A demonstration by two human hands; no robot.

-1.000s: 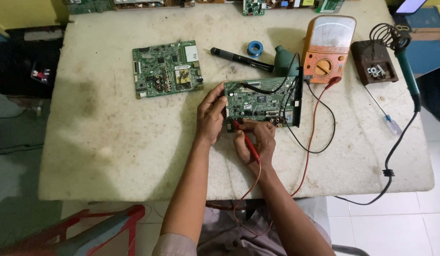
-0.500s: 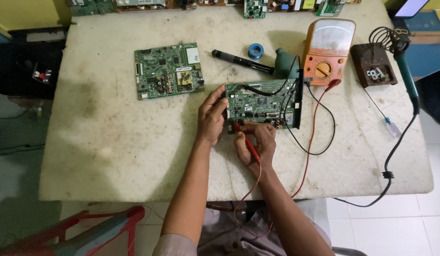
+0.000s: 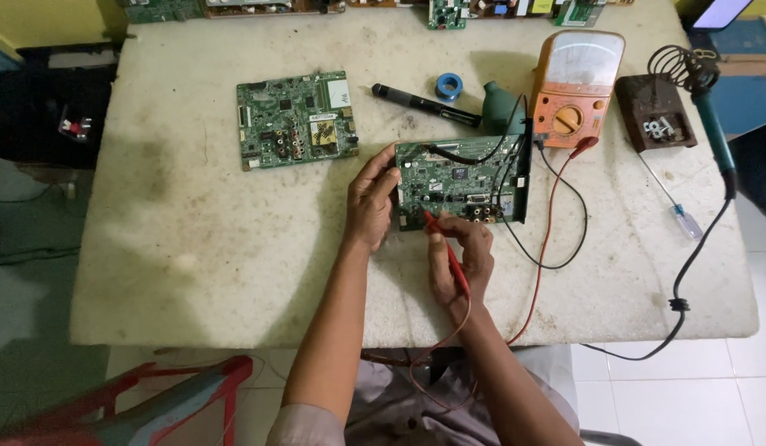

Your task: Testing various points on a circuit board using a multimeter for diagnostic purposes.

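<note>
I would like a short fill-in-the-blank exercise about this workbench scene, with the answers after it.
1. The right hand holds a ____ test probe.
2. The left hand steadies the near circuit board at its ____ edge.
3. The orange multimeter stands ____ that board.
4. A second circuit board lies untouched to the ____ of the hands.

Answers: red; left; behind; left

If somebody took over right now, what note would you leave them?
Left hand: steadies the near circuit board by its left edge.
Right hand: holds the red probe, tip on the board's lower edge.
Red and black leads run to the orange meter behind the board.
Second circuit board lies apart, untouched.
Done: probe placed. Left: reading the meter; its dial is unreadable here.
</note>
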